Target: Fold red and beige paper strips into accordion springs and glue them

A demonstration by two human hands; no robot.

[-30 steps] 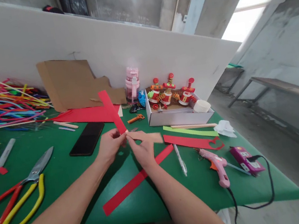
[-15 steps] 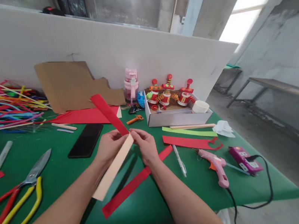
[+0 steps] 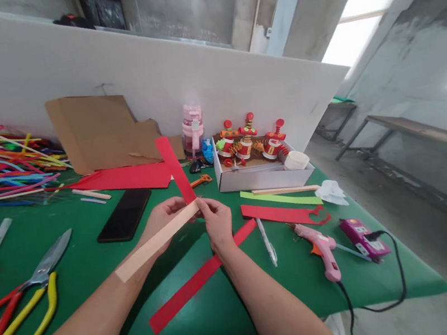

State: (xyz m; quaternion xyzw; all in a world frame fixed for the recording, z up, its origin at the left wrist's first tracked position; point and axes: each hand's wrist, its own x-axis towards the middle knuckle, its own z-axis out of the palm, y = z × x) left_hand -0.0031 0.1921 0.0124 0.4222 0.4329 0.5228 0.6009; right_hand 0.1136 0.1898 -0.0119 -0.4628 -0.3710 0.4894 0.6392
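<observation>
Two paper strips meet above the middle of the green surface (image 3: pixel 268 290), pinched together at their ends. The red strip (image 3: pixel 175 169) stands up from the joint toward 11 o'clock. The beige strip (image 3: pixel 154 243) runs down from it toward 8 o'clock, crossing over the left wrist.

The left hand (image 3: pixel 162 218) comes to the joint from 9 o'clock and its fingers are closed on the joined ends. The right hand (image 3: pixel 219 223) comes from 4 o'clock, thumb and forefinger pinched shut on the same spot. Both strips are held clear of the surface.

Directly under the hands, a long red strip (image 3: pixel 184 295) lies flat, running from 7 o'clock to 2 o'clock. A black phone (image 3: pixel 124 215) lies at 9 o'clock from the hands, and large scissors (image 3: pixel 24 301) with red and yellow handles lie farther out toward 8 o'clock.

At 3 o'clock lie a pen (image 3: pixel 266 234), a red strip with a heart cut-out (image 3: pixel 282 213) and a light green strip (image 3: pixel 281 198). A pink glue gun (image 3: pixel 319 243) lies at 4 o'clock. A white box (image 3: pixel 259 176) of red figures sits at 1 o'clock. At 11 o'clock a brown cardboard piece (image 3: pixel 94 132) leans on the white wall panel, with a red sheet (image 3: pixel 127 177) lying in front of it.
</observation>
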